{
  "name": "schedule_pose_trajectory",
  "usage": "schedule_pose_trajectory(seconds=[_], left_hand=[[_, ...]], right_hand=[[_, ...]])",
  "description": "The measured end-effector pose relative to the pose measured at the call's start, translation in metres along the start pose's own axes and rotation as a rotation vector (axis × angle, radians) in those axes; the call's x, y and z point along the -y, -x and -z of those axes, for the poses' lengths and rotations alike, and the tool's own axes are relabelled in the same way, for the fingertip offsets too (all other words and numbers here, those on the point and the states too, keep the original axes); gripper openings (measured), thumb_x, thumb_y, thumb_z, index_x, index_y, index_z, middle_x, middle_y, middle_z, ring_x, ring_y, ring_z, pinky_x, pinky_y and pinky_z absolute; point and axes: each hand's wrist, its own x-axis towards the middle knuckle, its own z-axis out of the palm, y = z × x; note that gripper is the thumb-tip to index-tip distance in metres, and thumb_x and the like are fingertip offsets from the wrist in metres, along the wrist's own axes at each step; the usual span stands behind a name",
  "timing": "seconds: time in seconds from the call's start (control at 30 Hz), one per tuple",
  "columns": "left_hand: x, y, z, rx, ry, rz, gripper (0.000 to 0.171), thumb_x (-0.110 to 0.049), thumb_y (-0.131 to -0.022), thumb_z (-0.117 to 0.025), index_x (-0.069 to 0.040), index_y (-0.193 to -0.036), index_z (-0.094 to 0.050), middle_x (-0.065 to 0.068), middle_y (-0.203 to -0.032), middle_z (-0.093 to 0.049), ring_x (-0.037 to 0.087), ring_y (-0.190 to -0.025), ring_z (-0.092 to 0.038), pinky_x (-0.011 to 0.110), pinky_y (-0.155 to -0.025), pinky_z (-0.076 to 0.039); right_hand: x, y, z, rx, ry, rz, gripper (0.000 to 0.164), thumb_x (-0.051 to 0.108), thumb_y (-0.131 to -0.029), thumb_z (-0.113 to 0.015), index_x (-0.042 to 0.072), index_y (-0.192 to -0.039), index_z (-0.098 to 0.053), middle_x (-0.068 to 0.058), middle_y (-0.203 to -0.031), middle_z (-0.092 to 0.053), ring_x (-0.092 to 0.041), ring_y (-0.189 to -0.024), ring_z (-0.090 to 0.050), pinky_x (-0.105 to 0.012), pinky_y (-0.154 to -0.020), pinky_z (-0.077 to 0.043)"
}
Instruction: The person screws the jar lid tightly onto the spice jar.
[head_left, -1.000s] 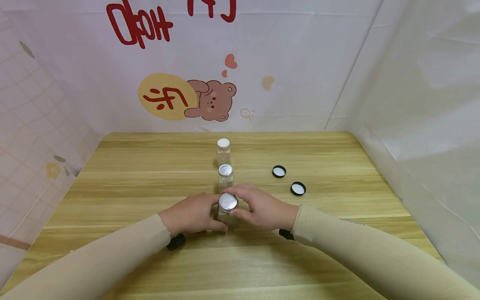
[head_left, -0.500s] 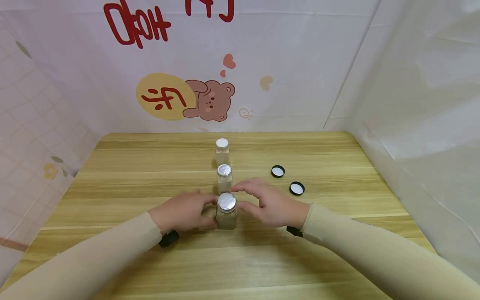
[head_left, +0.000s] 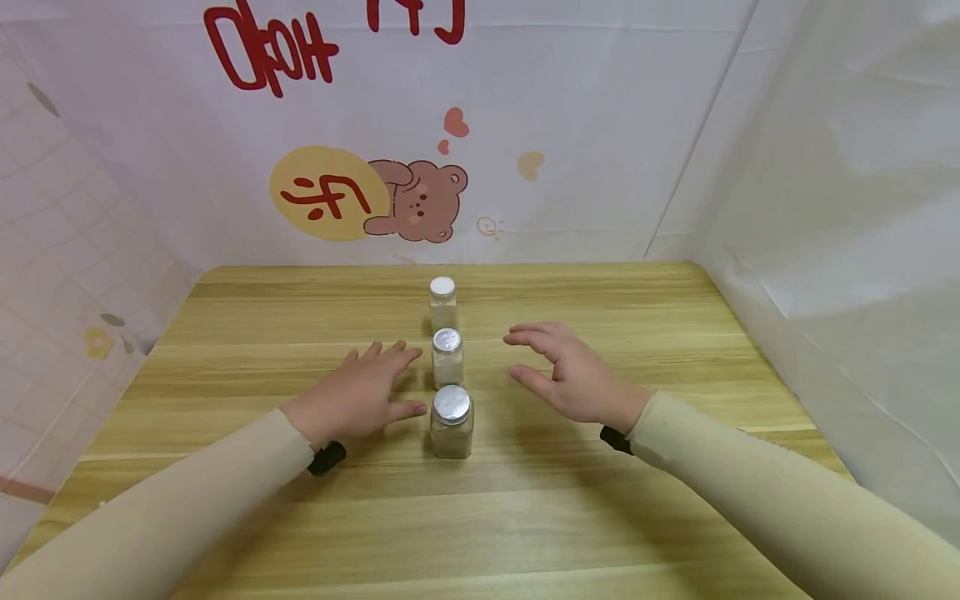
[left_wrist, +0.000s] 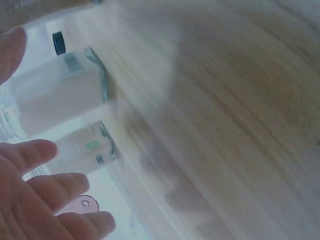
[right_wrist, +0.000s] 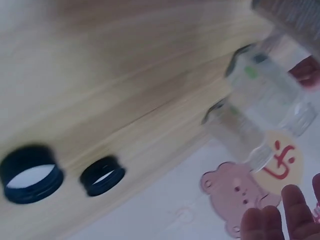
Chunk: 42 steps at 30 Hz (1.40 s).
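Observation:
Three clear glass jars stand in a line: a front jar (head_left: 452, 435) and a middle jar (head_left: 447, 368) with silver foil tops, and a rear jar (head_left: 443, 312) with a white top. My left hand (head_left: 356, 396) hovers left of the front and middle jars, fingers spread, holding nothing. To their right, my right hand (head_left: 577, 379) is raised, fingers loosely bent and apart from the jars. Two black lids, a larger lid (right_wrist: 32, 175) and a smaller-looking lid (right_wrist: 102, 176), lie on the table in the right wrist view; my right hand hides them in the head view.
The wooden table (head_left: 480, 533) reaches back to a white printed curtain (head_left: 600, 125) with a cartoon bear (head_left: 426, 204). More white sheeting (head_left: 847, 250) hangs along the right side.
Both hands have let go of the front jar and moved apart, the left one leftward, the right one rightward and farther back. The front jar stays standing. The right hand now covers the lids in the head view.

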Motion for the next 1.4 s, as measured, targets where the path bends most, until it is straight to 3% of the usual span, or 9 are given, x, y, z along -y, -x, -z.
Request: schedule_pose_trajectory(seconds=[0.2,0.33,0.53,0.7,0.93,1.4], left_hand=[[0.005,-0.005,0.001,-0.061,0.060,-0.017,0.089,-0.059,-0.098,-0.068,-0.014,-0.166,-0.032,0.019,-0.171,-0.033,0.055,-0.156,-0.026,0.075,-0.123,-0.019],[0.006,-0.009,0.001,-0.088,0.083,-0.030,0.090,-0.058,-0.098,-0.069,-0.016,-0.166,-0.030,0.016,-0.171,-0.035,0.055,-0.156,-0.027,0.075,-0.123,-0.019],[0.006,-0.017,0.000,-0.109,0.086,-0.035,0.092,-0.059,-0.098,-0.068,-0.020,-0.168,-0.025,0.019,-0.173,-0.026,0.056,-0.157,-0.020,0.075,-0.123,-0.016],[0.006,-0.023,-0.001,-0.098,0.085,-0.027,0.093,-0.064,-0.096,-0.067,-0.022,-0.168,-0.026,0.019,-0.174,-0.023,0.055,-0.158,-0.017,0.076,-0.123,-0.015],[0.007,-0.029,-0.003,-0.106,0.099,-0.066,0.091,-0.064,-0.097,-0.066,-0.023,-0.168,-0.026,0.018,-0.172,-0.031,0.054,-0.157,-0.025,0.073,-0.124,-0.018],[0.009,-0.038,-0.011,-0.116,0.121,-0.068,0.090,-0.061,-0.097,-0.068,-0.022,-0.167,-0.028,0.014,-0.172,-0.033,0.056,-0.155,-0.026,0.073,-0.124,-0.019]], right_hand=[[-0.021,-0.003,0.005,0.025,0.080,-0.077,0.051,0.024,-0.101,-0.073,0.003,-0.146,-0.059,-0.019,-0.155,-0.054,-0.041,-0.144,-0.047,-0.058,-0.114,-0.046],[-0.035,-0.006,0.010,0.064,0.119,-0.141,0.059,0.028,-0.102,-0.071,0.002,-0.151,-0.053,-0.021,-0.159,-0.048,-0.045,-0.148,-0.040,-0.061,-0.119,-0.038],[-0.057,-0.009,0.016,0.123,0.203,-0.217,0.069,0.036,-0.102,-0.070,0.002,-0.157,-0.045,-0.024,-0.164,-0.040,-0.048,-0.153,-0.029,-0.062,-0.122,-0.033],[-0.073,-0.011,0.018,0.163,0.298,-0.220,0.071,0.035,-0.102,-0.071,-0.002,-0.156,-0.044,-0.030,-0.162,-0.040,-0.052,-0.151,-0.031,-0.064,-0.123,-0.030],[-0.089,-0.016,0.018,0.208,0.379,-0.206,0.071,0.037,-0.103,-0.069,-0.006,-0.154,-0.045,-0.032,-0.159,-0.043,-0.050,-0.151,-0.034,-0.063,-0.125,-0.022],[-0.104,-0.025,0.011,0.275,0.509,-0.190,0.069,0.041,-0.102,-0.069,-0.007,-0.149,-0.052,-0.027,-0.151,-0.057,-0.046,-0.145,-0.047,-0.060,-0.123,-0.028]])
